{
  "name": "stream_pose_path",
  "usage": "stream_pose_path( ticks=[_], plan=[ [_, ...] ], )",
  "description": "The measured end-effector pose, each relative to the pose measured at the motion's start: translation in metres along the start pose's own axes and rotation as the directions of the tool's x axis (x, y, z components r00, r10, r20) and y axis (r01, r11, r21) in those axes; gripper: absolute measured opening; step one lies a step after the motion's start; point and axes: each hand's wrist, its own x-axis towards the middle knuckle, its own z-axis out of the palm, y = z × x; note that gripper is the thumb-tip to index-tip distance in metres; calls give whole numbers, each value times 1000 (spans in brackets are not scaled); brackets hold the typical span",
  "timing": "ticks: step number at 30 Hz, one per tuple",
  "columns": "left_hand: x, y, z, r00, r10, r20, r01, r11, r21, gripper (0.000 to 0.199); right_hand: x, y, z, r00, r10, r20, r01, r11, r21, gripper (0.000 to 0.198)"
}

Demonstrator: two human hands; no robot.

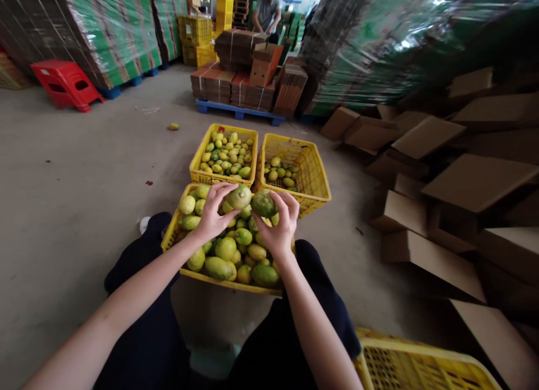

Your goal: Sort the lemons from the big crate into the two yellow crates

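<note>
Between the thumb and fingers of my left hand (214, 213) is a pale green lemon (239, 197), its tip facing me. My right hand (280, 224) grips a darker green lemon (264, 203) beside it, a small gap apart. Both hands are over a yellow plastic crate (172, 233) between my knees, full of green and yellow lemons (225, 248). Beyond it stand two more yellow crates: the left one (193, 168) holds many mostly yellow lemons, and the right one (315, 177) has a smaller heap at its far left.
Open cardboard boxes (480, 177) lie piled on the right. A yellow crate (425, 351) sits at my lower right. Ahead, a blue pallet (240, 110) bears bundled cardboard, with a person (267, 14) behind. A red stool (66, 82) and a stray lemon (173, 126) are on the floor.
</note>
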Motion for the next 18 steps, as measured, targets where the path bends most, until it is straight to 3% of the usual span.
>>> stream_pose_path(
  ticks=[3,6,11,15,18],
  plan=[
    [4,1,2,994,-79,70,86,991,-106,60,8,-1,-2,980,195,40,-198,938,285,60],
    [9,3,4,967,-245,71,255,930,-264,56,15,-2,-8,895,409,178,-439,739,511,64],
    [16,10,10,834,-545,89,516,711,-477,43,20,-8,-16,706,581,406,-692,444,569,60],
    [14,9,15,779,-614,130,578,621,-530,33,20,-15,-5,590,596,544,-768,207,606,42],
    [11,3,17,751,-648,126,597,587,-546,25,18,-20,7,498,660,563,-793,82,604,26]
  ],
)
